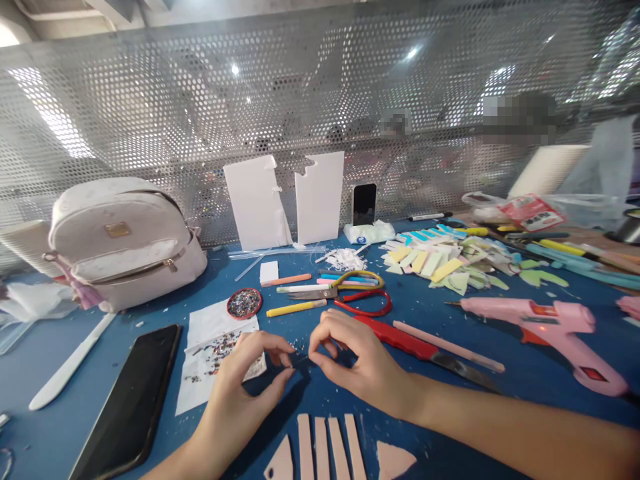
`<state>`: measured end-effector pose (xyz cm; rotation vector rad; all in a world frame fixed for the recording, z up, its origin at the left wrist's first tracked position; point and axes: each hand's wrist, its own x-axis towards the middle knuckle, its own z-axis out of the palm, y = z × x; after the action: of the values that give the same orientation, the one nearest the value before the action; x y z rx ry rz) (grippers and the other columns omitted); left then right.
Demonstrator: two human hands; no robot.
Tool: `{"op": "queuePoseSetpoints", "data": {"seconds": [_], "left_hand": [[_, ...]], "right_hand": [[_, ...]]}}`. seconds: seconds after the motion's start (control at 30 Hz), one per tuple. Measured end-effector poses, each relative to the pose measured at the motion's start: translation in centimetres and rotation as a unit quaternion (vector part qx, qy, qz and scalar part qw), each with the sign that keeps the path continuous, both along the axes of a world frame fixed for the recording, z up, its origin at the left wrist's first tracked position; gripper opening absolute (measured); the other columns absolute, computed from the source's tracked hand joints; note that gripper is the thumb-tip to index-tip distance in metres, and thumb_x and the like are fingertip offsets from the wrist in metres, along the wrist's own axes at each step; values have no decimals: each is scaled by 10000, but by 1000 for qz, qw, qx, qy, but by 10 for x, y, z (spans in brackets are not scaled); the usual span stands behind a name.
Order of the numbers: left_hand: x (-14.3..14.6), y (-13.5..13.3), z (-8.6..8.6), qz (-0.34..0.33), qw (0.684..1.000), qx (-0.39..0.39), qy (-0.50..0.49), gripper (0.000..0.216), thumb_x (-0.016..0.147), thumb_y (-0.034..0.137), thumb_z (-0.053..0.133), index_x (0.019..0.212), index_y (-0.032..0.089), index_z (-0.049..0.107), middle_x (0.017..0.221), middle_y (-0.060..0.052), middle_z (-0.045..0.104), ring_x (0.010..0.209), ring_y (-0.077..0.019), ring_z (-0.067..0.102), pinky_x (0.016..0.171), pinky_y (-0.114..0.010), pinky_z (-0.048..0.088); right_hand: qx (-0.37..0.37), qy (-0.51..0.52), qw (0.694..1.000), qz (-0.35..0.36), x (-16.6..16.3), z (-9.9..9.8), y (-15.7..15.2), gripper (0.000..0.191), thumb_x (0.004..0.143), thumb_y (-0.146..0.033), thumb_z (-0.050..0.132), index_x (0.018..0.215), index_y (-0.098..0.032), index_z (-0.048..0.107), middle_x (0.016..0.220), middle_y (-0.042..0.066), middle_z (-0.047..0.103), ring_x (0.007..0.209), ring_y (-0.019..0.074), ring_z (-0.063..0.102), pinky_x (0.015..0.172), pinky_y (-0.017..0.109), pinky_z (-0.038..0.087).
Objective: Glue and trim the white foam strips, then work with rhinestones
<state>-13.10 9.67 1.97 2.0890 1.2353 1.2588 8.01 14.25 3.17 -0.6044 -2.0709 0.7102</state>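
My left hand (pixel 245 383) and my right hand (pixel 357 363) meet over the blue table (pixel 525 360), fingertips pinched toward each other around something tiny I cannot make out. A white paper sheet (pixel 210 360) sprinkled with glitter lies just left of my left hand. A round red lid of glitter (pixel 244 303) sits behind it. Pink foam strips (pixel 325 450) lie in a row at the near edge, below both hands.
Black phone (pixel 127 400) at near left, white knife (pixel 70 363) beyond it, pale backpack (pixel 123 240) at back left. Red box cutter (pixel 415 347), scissors (pixel 350 290), pink glue gun (pixel 550 330) and coloured foam scraps (pixel 440 260) on the right. White cards (pixel 285 200) lean on the mesh wall.
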Motion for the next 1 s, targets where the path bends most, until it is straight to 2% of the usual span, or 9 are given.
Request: {"op": "queuePoseSetpoints", "data": {"seconds": [1.0], "left_hand": [[-2,0,-4,6,1000,17,-17,188,883,132,631,992,281,598,855,54,640,798,-118,596,740,-243,475]], "right_hand": [[-18,-47,999,8,1,-1,1,54,891,-148,600,857,-188,588,712,-36,459,701,124,479,661,256,361]]}}
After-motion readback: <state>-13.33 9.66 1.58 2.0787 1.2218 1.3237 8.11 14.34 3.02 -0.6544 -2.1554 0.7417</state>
